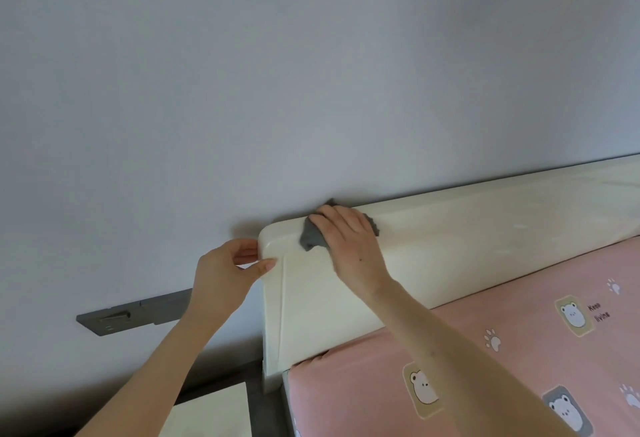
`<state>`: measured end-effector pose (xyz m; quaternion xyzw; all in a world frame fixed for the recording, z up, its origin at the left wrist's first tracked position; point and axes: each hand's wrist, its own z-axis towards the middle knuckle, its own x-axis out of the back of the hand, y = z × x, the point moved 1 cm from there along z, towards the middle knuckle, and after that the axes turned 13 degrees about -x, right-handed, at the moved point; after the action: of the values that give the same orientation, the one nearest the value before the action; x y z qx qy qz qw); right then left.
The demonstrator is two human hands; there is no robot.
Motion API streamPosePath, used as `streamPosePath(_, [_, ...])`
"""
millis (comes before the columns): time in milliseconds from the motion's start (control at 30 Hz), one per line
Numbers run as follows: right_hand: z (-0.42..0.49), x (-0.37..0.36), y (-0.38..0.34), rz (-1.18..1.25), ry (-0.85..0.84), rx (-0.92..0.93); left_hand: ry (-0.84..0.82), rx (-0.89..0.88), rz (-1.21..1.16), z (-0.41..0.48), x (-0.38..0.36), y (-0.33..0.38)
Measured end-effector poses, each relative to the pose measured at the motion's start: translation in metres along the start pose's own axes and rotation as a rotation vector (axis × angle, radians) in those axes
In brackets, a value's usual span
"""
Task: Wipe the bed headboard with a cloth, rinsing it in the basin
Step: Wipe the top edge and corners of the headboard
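While the left hand [225, 272] pinches the headboard [450, 228] at its left corner, the right hand [346, 244] lies flat, pressing the grey cloth [309, 238] onto its top.

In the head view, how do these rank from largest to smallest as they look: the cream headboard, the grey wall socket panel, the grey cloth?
1. cream headboard
2. grey wall socket panel
3. grey cloth
Last two unsure: the right hand covers much of the cloth, the left arm hides the panel's end.

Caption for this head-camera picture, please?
Right hand presses a grey cloth onto the cream headboard corner; left hand pinches its end.
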<state>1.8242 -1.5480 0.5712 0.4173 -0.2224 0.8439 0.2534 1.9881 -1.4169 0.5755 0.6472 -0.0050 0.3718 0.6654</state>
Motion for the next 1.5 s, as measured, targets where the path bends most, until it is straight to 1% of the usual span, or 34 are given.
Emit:
streamPosePath(133, [-0.005,0.018,0.080,-0.068,0.005,-0.083,0.001,0.067,0.009,-0.001,0.002,0.012])
streamPosePath(267, [-0.008,0.042,0.166,-0.113,-0.033,-0.164,0.014,0.130,0.026,-0.001,0.003,0.019])
streamPosePath(367, [-0.010,0.054,0.215,-0.136,-0.074,-0.219,0.016,0.163,0.060,0.000,0.001,0.021])
streamPosePath(467, [-0.010,0.056,0.228,-0.127,-0.091,-0.224,0.031,0.192,0.060,-0.002,0.001,0.023])
streamPosePath(533, [-0.009,0.056,0.219,-0.084,-0.068,-0.229,0.047,0.210,0.072,-0.003,0.001,0.023])
streamPosePath(600, [-0.007,0.064,0.199,0.022,-0.034,-0.271,0.055,0.210,0.074,-0.005,-0.002,0.024])
streamPosePath(633, [-0.006,0.071,0.187,0.124,-0.017,-0.341,0.062,0.208,0.084,-0.006,-0.004,0.025])
streamPosePath(667, [-0.006,0.079,0.173,0.284,0.007,-0.459,0.074,0.205,0.117,-0.007,-0.006,0.028])
streamPosePath(733, [-0.015,0.099,0.142,0.787,0.066,-0.807,0.143,0.204,0.202,-0.012,-0.010,0.036])
streamPosePath(767, [-0.024,0.108,0.129,1.036,0.105,-0.948,0.202,0.211,0.218,-0.015,-0.012,0.042])
streamPosePath(800, [-0.034,0.115,0.119,1.278,0.103,-1.071,0.264,0.212,0.213,-0.020,-0.013,0.048])
streamPosePath(833, [-0.044,0.120,0.112,1.509,0.064,-1.166,0.322,0.194,0.207,-0.024,-0.014,0.055])
streamPosePath(867, [-0.053,0.124,0.108,1.707,0.011,-1.241,0.363,0.147,0.214,-0.029,-0.016,0.063])
streamPosePath(900, [-0.061,0.128,0.103,1.846,-0.032,-1.287,0.384,0.083,0.231,-0.034,-0.020,0.070])
streamPosePath(967, [-0.070,0.135,0.093,1.998,-0.100,-1.319,0.368,-0.041,0.229,-0.040,-0.029,0.086])
streamPosePath(1000, [-0.072,0.137,0.088,2.041,-0.139,-1.320,0.323,-0.072,0.197,-0.042,-0.035,0.095])
streamPosePath(1033, [-0.074,0.138,0.085,2.064,-0.170,-1.324,0.253,-0.079,0.141,-0.042,-0.044,0.102])
streamPosePath(1100, [-0.076,0.142,0.081,2.120,-0.222,-1.304,0.043,-0.009,-0.068,-0.039,-0.065,0.115])
streamPosePath(1167, [-0.074,0.145,0.080,2.150,-0.268,-1.291,-0.158,0.144,-0.415,-0.034,-0.088,0.127])
streamPosePath(1200, [-0.074,0.146,0.079,2.155,-0.290,-1.290,-0.210,0.214,-0.552,-0.031,-0.098,0.132])
streamPosePath(1233, [-0.073,0.145,0.081,2.154,-0.311,-1.293,-0.237,0.247,-0.631,-0.028,-0.108,0.136])
streamPosePath(1300, [-0.072,0.144,0.084,2.110,-0.335,-1.309,-0.256,0.228,-0.663,-0.023,-0.124,0.142])
streamPosePath(1400, [-0.071,0.140,0.092,2.022,-0.359,-1.346,-0.193,0.199,-0.631,-0.017,-0.140,0.151])
streamPosePath(1500, [-0.067,0.128,0.104,1.832,-0.296,-1.360,-0.136,0.180,-0.607,-0.006,-0.148,0.156])
